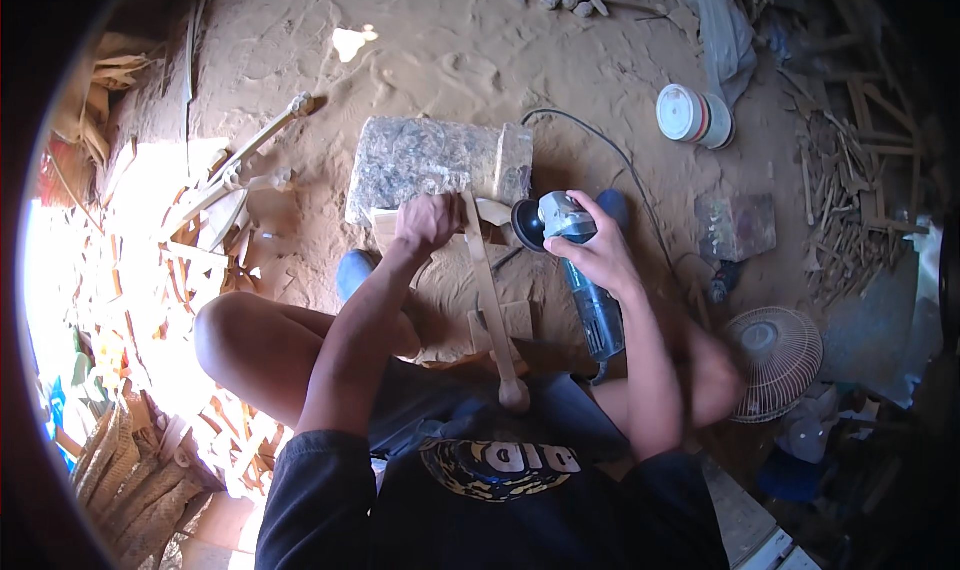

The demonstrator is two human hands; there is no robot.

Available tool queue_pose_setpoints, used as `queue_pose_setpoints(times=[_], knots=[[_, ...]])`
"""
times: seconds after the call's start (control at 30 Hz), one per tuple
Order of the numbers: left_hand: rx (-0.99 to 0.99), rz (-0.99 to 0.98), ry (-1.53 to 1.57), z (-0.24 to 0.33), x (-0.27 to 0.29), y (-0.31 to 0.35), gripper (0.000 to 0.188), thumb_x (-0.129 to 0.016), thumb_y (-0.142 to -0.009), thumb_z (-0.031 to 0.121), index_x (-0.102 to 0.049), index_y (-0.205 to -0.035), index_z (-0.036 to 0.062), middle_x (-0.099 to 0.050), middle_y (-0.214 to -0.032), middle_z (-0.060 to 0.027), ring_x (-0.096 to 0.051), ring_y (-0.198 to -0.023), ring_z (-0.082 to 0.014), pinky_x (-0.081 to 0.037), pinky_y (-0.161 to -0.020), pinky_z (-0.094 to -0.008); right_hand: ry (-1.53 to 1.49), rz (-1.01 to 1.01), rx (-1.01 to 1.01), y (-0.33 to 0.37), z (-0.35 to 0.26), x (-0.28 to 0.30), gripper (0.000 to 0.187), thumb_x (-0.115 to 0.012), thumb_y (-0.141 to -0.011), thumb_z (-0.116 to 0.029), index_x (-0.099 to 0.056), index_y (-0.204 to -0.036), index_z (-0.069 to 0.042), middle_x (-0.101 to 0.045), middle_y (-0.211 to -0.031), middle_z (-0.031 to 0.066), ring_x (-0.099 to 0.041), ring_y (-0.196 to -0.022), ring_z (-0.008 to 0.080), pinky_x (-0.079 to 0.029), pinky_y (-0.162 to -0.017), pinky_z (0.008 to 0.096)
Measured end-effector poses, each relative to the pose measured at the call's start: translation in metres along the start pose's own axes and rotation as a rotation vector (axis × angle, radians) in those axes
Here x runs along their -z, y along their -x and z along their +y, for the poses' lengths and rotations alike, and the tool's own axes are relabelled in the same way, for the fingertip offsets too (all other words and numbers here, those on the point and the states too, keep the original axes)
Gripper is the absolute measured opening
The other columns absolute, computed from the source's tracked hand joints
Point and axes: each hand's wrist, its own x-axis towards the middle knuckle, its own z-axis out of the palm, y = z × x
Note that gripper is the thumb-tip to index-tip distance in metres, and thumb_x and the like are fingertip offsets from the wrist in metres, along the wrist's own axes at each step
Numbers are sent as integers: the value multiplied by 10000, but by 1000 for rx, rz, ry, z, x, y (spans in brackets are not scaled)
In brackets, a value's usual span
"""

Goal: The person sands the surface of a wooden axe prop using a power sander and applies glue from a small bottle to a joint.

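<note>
My left hand [430, 222] is closed round the upper end of a long, pale, bone-like piece [486, 288]. This piece slants down toward my lap and finishes in a rounded knob. Just beyond my knuckles sits a speckled, worn block [420, 155]. My right hand [600, 255] grips a blue-green angle grinder [592, 315] by its silver head, thumb and fingers wrapped round it. The grinder's dark round disc [525, 226] faces left, a short gap from the pale piece. Whether the disc is spinning I cannot tell.
A black cord [640, 175] loops across the sandy ground at right. Farther right are a white bucket [690, 118], a smaller block [735, 225] and a round fan grille [775, 362]. Long knobbed pieces [235, 165] lie at left, and scrap sticks [850, 200] are heaped at far right.
</note>
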Motion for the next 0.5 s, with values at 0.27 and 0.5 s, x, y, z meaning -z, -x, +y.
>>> queue_pose_setpoints(times=[0.27,0.5], knots=[[16,-31,37,-1,-10,-3,434,-510,-1098,410,-726,-879,104,-732,-776,-231,-723,-728,-473,-592,-677,-587,14,-60,-115,13,18,-2,879,-923,-773,-282,-562,-1529,-18,-766,-1210,176,-740,-1114,256,-564,-1009,381],[-21,37,-15,-14,-19,3,448,-506,-1098,405,-725,-858,96,-724,-761,-242,-725,-710,-467,-586,-650,-580,-122,103,-39,38,-25,13,831,-915,-802,-194,-552,-1518,20,-733,-1256,162,-716,-1128,229,-562,-1007,369]])
